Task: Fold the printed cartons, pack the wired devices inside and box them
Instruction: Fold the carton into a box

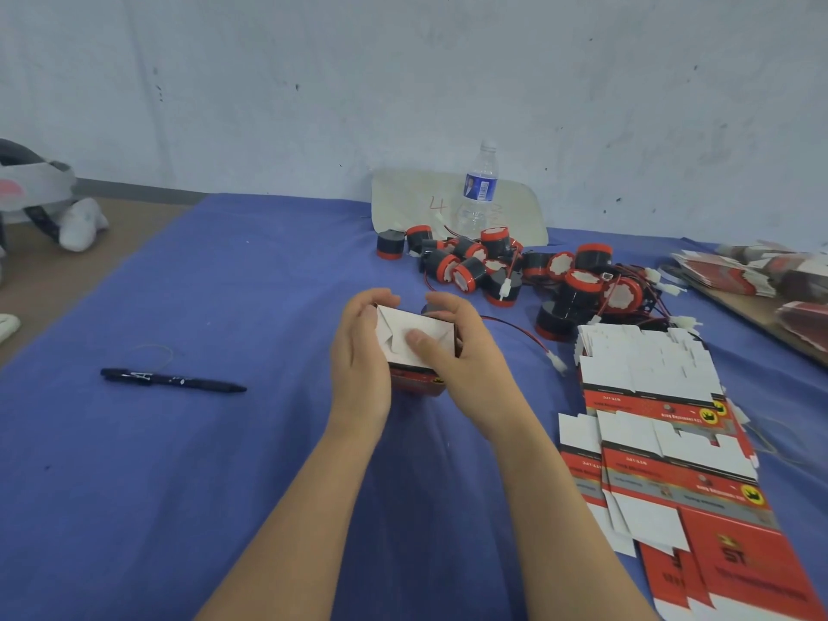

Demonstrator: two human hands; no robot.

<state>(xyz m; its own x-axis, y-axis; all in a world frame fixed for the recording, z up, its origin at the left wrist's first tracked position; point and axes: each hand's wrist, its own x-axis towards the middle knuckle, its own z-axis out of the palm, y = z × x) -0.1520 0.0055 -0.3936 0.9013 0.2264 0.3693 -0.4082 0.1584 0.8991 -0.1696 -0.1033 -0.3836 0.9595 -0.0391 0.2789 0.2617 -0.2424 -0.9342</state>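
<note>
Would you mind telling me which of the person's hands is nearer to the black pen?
Left. The pen lies to the left of both hands; the left hand grips the carton's pen-facing side, the right hand its opposite side.

A half-folded carton (416, 347), red with white flaps, is being held above the middle of the blue cloth (224, 284). Black-and-red wired devices (502, 266) are lying heaped near the far edge. Flat cartons (663, 423) are lying fanned by the right edge.

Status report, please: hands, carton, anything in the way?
Left hand and right hand both grip the carton; right thumb presses its white flaps. Wire trails right. Nothing blocks.
</note>
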